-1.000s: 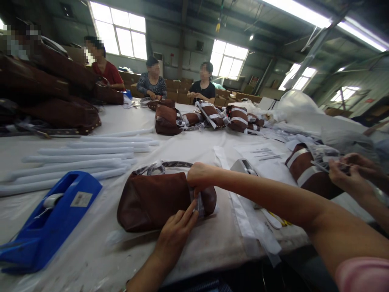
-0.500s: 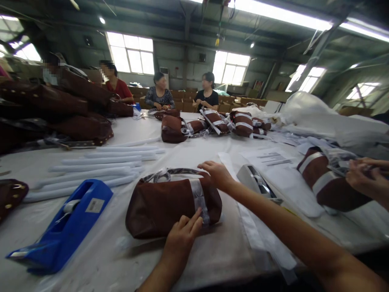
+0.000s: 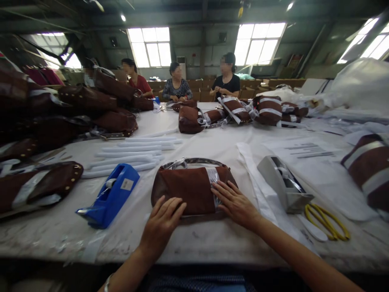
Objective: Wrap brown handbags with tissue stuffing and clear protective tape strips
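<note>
A brown handbag (image 3: pixel 185 188) lies on the white-covered table in front of me, its wrapped handle (image 3: pixel 206 161) toward the far side. One clear band of wrap or tape (image 3: pixel 213 175) runs across its right part. My left hand (image 3: pixel 165 221) rests on the bag's near left edge, fingers stretched out. My right hand (image 3: pixel 235 202) lies flat over the band, fingers spread, hiding part of it. Left of the bag stands a blue tape dispenser (image 3: pixel 114 198). To the right is a grey tape dispenser (image 3: pixel 281 184).
White tubes (image 3: pixel 130 156) lie behind the blue dispenser. Brown bags (image 3: pixel 100 101) are piled at left; banded bags (image 3: pixel 269 109) lie at the back. A yellow cord (image 3: pixel 328 225), printed paper (image 3: pixel 306 152) and another banded bag (image 3: pixel 369 170) are at right. Several people (image 3: pixel 229 79) sit across the table.
My right hand has come down from the bag's far right edge onto the band. My left hand has slid left along the near edge. The view has turned.
</note>
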The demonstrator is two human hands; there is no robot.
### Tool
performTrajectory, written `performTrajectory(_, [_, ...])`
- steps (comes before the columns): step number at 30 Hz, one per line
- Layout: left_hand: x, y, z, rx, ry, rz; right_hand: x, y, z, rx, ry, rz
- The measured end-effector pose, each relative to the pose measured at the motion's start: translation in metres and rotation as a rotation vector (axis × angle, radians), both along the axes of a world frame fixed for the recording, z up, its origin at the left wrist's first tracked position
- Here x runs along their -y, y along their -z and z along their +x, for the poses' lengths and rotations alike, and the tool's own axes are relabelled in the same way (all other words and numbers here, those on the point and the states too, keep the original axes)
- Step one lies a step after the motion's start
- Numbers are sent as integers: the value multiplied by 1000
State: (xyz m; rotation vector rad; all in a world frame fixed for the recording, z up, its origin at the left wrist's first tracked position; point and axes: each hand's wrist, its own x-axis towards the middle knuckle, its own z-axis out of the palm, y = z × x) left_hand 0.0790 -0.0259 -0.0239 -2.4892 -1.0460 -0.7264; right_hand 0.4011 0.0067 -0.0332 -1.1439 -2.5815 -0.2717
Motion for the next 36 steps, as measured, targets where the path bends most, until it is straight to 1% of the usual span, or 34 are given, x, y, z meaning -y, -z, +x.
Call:
performTrajectory(2, [2,1,-21,-41,-20,16,4,-2,0,-28,-4,14])
performTrajectory(4, [2,6,-32,-51,-5,34,18,-3,-6,-105,26,33])
performTrajectory(6, [1,13,-32,-10,-27,41,39,-2,-16,-271,111,15])
performTrajectory(7, [1,16,-31,13,-42,40,51,0,-23,-393,171,-38])
performTrajectory(8, [1,18,-28,32,-53,36,62,2,-31,-539,239,-133])
performTrajectory(9, [0,20,-26,46,-59,32,72,3,-39,-700,318,-292])
performTrajectory(11, [1,23,-23,65,-64,23,86,7,-56,-1072,503,-712])
performTrajectory(12, [1,24,-23,73,-66,17,89,8,-64,-1284,574,-918])
performTrajectory(13, [1,24,-22,80,-66,12,89,9,-71,-1508,615,-1090])
performTrajectory(14, [1,25,-23,87,-68,6,88,10,-78,-1733,620,-1216])
performTrajectory(15, [2,25,-23,95,-67,3,86,11,-83,-1944,599,-1290])
performTrajectory(16, [2,26,-23,105,-66,2,83,12,-88,-2126,573,-1316])
performTrajectory(17, [2,27,-23,118,-64,3,80,13,-93,-2267,560,-1315])
performTrajectory(19, [1,27,-24,150,-64,2,72,15,-102,-2445,607,-1277])
performTrajectory(21, [0,27,-26,186,-79,-10,63,14,-111,-2526,661,-1226])
performTrajectory(22, [-1,27,-28,205,-93,-19,59,13,-116,-2529,663,-1215])
performTrajectory(23, [-1,26,-30,224,-110,-29,54,10,-121,-2503,636,-1210])
performTrajectory(25, [-1,25,-33,262,-141,-48,47,2,-131,-2343,530,-1181])
performTrajectory(28, [1,21,-34,314,-180,-64,41,-11,-146,-1968,378,-1099])
performTrajectory(29, [2,20,-32,327,-192,-65,41,-15,-150,-1887,330,-1099])
performTrajectory(30, [4,19,-30,334,-202,-67,41,-18,-154,-1852,284,-1120])
performTrajectory(32, [7,19,-24,329,-211,-74,42,-21,-162,-1894,207,-1196])
performTrajectory(33, [8,19,-20,318,-208,-77,43,-22,-164,-1942,195,-1225])
performTrajectory(36, [8,22,-13,287,-211,-40,44,-21,-167,-2036,244,-1266])
